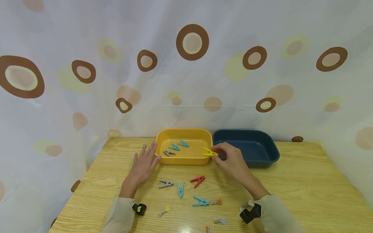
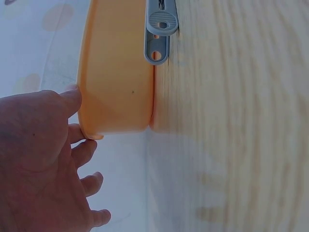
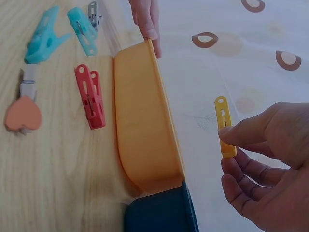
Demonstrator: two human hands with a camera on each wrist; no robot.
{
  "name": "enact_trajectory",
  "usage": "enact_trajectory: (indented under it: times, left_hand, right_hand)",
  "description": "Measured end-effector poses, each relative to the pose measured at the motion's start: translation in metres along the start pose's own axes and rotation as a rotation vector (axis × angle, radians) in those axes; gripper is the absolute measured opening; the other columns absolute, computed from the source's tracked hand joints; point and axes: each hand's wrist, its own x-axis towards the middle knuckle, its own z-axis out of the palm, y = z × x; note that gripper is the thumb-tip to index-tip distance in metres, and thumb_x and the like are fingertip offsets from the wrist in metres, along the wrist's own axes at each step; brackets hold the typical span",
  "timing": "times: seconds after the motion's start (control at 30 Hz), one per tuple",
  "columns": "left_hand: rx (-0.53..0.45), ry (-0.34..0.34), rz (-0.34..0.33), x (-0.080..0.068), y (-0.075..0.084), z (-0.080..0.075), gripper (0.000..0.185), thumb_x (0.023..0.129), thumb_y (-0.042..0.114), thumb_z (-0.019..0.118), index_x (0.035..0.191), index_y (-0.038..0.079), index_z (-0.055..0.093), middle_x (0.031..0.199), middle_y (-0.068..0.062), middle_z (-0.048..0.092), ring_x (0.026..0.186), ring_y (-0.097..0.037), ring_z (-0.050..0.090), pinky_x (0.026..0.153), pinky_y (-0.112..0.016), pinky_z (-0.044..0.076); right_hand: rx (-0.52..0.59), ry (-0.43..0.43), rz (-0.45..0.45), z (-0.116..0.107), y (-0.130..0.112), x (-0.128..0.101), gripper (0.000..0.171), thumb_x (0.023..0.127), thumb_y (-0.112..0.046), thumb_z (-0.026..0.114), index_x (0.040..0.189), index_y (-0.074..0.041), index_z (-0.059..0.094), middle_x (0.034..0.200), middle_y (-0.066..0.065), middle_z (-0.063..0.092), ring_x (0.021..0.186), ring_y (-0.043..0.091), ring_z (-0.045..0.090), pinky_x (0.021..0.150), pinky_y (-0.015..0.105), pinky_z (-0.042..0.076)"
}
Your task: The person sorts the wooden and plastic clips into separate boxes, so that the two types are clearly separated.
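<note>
In the head view my right hand (image 1: 231,160) pinches a yellow plastic clothespin (image 1: 209,152) between thumb and fingers, above the right rim of the yellow tray (image 1: 183,160). The clothespin (image 3: 223,126) points away from the fingertips in the right wrist view. My left hand (image 1: 142,165), its fingers spread, touches the tray's left rim; thumb (image 2: 72,99) and index finger lie right at the edge in the left wrist view. Inside the tray are two light-blue clothespins (image 1: 175,147) and a grey clothespin (image 1: 169,152).
A dark blue tray (image 1: 274,157) adjoins the yellow one on the right. On the wooden table lie a red clothespin (image 1: 198,181), a grey clothespin (image 1: 166,183), light-blue clothespins (image 1: 201,201) and several small wooden heart pegs (image 1: 220,221). A patterned curtain (image 1: 192,81) hangs behind.
</note>
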Motion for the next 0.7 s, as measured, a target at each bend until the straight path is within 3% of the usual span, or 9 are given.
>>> enact_trajectory:
  times: [0.33, 0.7]
  left_hand:
    - [-0.005, 0.010, 0.000, -0.001, -0.001, 0.002, 0.066, 0.112, 0.042, 0.038, 0.165, 0.009, 0.017, 0.169, -0.010, 0.018, 0.155, -0.043, 0.010, 0.115, -0.076, 0.007]
    - [-0.020, 0.008, 0.000, -0.002, 0.002, -0.001, 0.066, 0.112, 0.041, 0.040, 0.165, 0.008, 0.017, 0.169, -0.010, 0.019, 0.155, -0.041, 0.008, 0.115, -0.075, 0.006]
  right_hand:
    - [0.016, -0.031, 0.027, 0.004, -0.001, 0.025, 0.022, 0.089, 0.001, 0.078, 0.110, -0.002, 0.074, 0.102, 0.010, 0.069, 0.092, 0.032, 0.065, 0.078, 0.047, 0.056]
    - [0.032, -0.037, 0.014, 0.015, 0.002, 0.051, 0.021, 0.088, 0.002, 0.079, 0.108, 0.001, 0.073, 0.100, 0.013, 0.070, 0.090, 0.032, 0.066, 0.074, 0.040, 0.055]
